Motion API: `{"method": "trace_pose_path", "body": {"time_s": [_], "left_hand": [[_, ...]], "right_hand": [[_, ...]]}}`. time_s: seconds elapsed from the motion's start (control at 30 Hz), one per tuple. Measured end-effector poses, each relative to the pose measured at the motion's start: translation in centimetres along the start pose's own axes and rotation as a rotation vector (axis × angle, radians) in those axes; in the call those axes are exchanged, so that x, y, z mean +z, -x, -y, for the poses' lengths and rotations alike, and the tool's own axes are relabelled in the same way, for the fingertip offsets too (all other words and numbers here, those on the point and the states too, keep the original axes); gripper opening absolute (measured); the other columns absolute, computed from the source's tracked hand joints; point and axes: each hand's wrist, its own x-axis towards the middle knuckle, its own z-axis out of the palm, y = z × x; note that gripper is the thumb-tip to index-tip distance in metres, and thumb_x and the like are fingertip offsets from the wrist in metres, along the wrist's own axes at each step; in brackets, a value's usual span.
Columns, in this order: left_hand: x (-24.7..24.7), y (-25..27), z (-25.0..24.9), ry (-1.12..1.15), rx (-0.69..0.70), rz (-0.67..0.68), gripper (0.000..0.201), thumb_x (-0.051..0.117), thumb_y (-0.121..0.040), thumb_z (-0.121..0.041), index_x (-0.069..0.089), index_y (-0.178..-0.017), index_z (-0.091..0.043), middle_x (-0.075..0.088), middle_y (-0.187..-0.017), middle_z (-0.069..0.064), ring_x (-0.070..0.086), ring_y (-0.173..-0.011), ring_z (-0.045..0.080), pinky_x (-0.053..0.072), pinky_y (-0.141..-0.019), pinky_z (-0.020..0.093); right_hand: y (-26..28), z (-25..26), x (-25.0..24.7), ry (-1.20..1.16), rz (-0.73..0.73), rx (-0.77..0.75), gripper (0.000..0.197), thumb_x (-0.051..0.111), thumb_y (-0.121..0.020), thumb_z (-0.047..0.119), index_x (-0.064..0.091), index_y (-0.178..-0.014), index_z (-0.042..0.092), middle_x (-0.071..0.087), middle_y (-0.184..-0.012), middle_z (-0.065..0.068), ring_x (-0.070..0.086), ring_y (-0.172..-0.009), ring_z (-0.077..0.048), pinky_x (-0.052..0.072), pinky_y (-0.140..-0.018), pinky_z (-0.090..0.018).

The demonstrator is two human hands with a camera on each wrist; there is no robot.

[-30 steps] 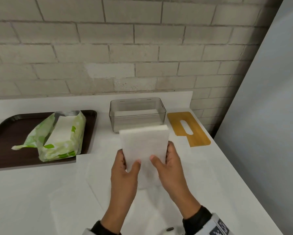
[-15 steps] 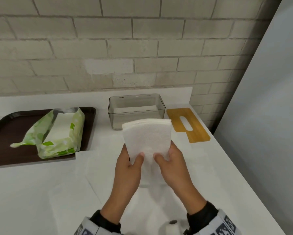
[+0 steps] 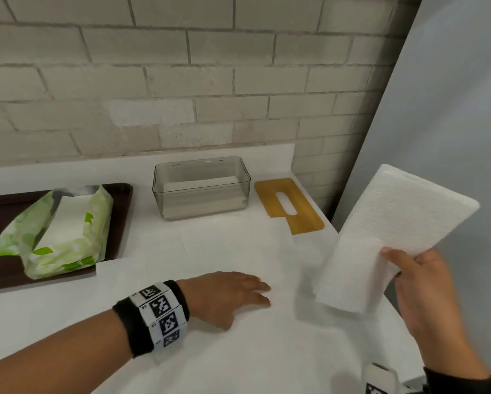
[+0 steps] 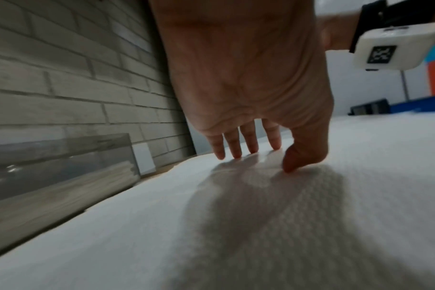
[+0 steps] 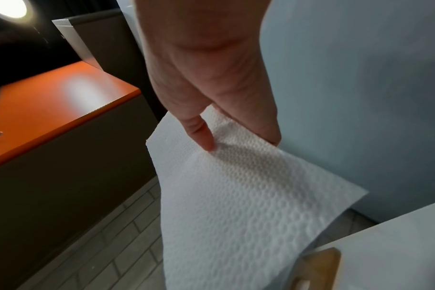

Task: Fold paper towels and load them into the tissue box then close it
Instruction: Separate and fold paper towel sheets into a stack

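Note:
My right hand (image 3: 409,268) pinches a folded white paper towel (image 3: 392,237) (image 5: 249,206) at its lower edge, holding it up in the air off the table's right side. My left hand (image 3: 238,294) (image 4: 251,153) lies with straight fingers pressing on flat paper towel sheets (image 3: 210,251) (image 4: 261,225) spread over the table. The clear tissue box (image 3: 201,187) (image 4: 57,162) stands open at the back by the wall, with a low stack of white towels inside. Its wooden lid (image 3: 288,204) (image 5: 320,268) with a slot lies flat to the box's right.
A dark brown tray (image 3: 119,223) at the left holds an open green-and-white paper towel pack (image 3: 59,231). The white table (image 3: 39,322) ends at a brick wall behind and a grey panel (image 3: 451,109) on the right.
Both hands held the folded towel upright over the table centre. Now the left hand has let go and dropped onto the spread sheets, while the right hand carried the towel out to the right.

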Motion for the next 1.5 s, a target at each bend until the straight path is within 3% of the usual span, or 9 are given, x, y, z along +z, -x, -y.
{"method": "trace_pose_path", "body": {"time_s": [0.3, 0.57, 0.67, 0.77, 0.83, 0.93, 1.1, 1.33, 1.5], "left_hand": [[0.1, -0.8, 0.4, 0.013, 0.026, -0.214, 0.059, 0.033, -0.091, 0.005, 0.039, -0.145, -0.018, 0.036, -0.153, -0.001, 0.035, -0.139, 0.016, 0.038, -0.106, 0.031], [-3.9, 5.3, -0.3, 1.273, -0.481, -1.107, 0.036, 0.05, -0.09, 0.011, 0.062, -0.083, -0.022, 0.071, -0.073, -0.006, 0.063, -0.069, 0.019, 0.046, -0.06, 0.028], [-2.3, 7.7, -1.2, 1.607, -0.611, -1.237, 0.007, 0.066, -0.086, -0.012, 0.069, -0.091, -0.016, 0.075, -0.087, 0.0, 0.07, -0.083, 0.027, 0.055, -0.074, 0.036], [-0.2, 9.5, -1.9, 1.886, -0.723, -1.351, 0.04, 0.072, -0.075, -0.019, 0.065, -0.109, -0.001, 0.074, -0.098, 0.014, 0.072, -0.088, 0.029, 0.059, -0.07, 0.035], [0.9, 10.5, -2.1, 1.804, -0.901, -1.392, 0.057, 0.091, -0.048, -0.033, 0.072, -0.094, -0.005, 0.076, -0.086, 0.01, 0.072, -0.083, 0.026, 0.056, -0.066, 0.031], [1.4, 12.1, -1.8, 1.574, -1.201, -1.368, 0.018, 0.077, -0.075, -0.006, 0.071, -0.066, -0.02, 0.071, -0.077, -0.002, 0.059, -0.111, 0.032, 0.04, -0.084, 0.031], [1.5, 14.2, -1.9, 1.386, -1.449, -1.296, 0.034, 0.06, -0.084, 0.01, 0.057, -0.117, 0.014, 0.049, -0.134, 0.029, 0.037, -0.134, 0.035, 0.022, -0.106, 0.031], [1.3, 14.4, -2.7, 1.408, -1.416, -1.472, 0.03, 0.057, -0.085, 0.014, 0.062, -0.077, -0.015, 0.06, -0.093, 0.006, 0.042, -0.121, 0.024, 0.023, -0.087, 0.02], [1.9, 14.5, -2.4, 1.484, -1.366, -1.41, 0.027, 0.058, -0.086, 0.011, 0.06, -0.113, 0.015, 0.056, -0.105, 0.014, 0.039, -0.102, 0.017, 0.024, -0.085, 0.021]], "right_hand": [[-0.1, -0.4, -1.4, 0.064, -0.03, 0.11, 0.028, 0.051, -0.088, -0.005, 0.064, -0.105, 0.013, 0.071, -0.096, 0.005, 0.065, -0.093, -0.016, 0.048, -0.078, -0.03], [-8.3, 4.8, 9.3, 0.31, 0.277, -0.203, 0.031, 0.056, -0.085, -0.006, 0.061, -0.107, 0.015, 0.065, -0.093, 0.008, 0.061, -0.081, -0.003, 0.049, -0.067, -0.014], [-12.3, 5.9, 17.0, 0.507, 0.499, -0.374, 0.019, 0.059, -0.085, 0.001, 0.065, -0.099, 0.012, 0.063, -0.089, 0.0, 0.059, -0.076, -0.009, 0.043, -0.06, -0.01], [-16.8, 4.8, 25.0, 0.774, 0.719, -0.47, 0.028, 0.048, -0.091, 0.003, 0.062, -0.115, 0.01, 0.062, -0.114, -0.01, 0.057, -0.104, -0.024, 0.045, -0.074, -0.016], [-18.5, 3.4, 29.3, 1.012, 0.819, -0.478, 0.04, 0.037, -0.093, 0.001, 0.054, -0.126, 0.016, 0.055, -0.129, -0.009, 0.051, -0.117, -0.03, 0.043, -0.097, -0.033], [-19.8, 0.8, 33.2, 1.263, 0.919, -0.531, 0.054, 0.03, -0.089, -0.005, 0.047, -0.133, 0.02, 0.049, -0.137, -0.007, 0.044, -0.123, -0.03, 0.03, -0.105, -0.043], [-20.6, -2.2, 36.1, 1.455, 1.216, -0.386, 0.052, 0.028, -0.094, -0.003, 0.036, -0.143, 0.011, 0.04, -0.145, -0.01, 0.041, -0.128, -0.028, 0.034, -0.102, -0.03], [-20.5, -4.7, 37.1, 1.639, 1.276, -0.354, 0.042, 0.033, -0.095, 0.005, 0.041, -0.136, 0.005, 0.051, -0.123, -0.01, 0.049, -0.101, -0.024, 0.04, -0.084, -0.03], [-20.1, -5.6, 36.8, 1.742, 1.273, -0.355, 0.047, 0.044, -0.096, 0.017, 0.036, -0.14, 0.006, 0.043, -0.141, -0.011, 0.046, -0.123, -0.029, 0.039, -0.103, -0.037]]}}
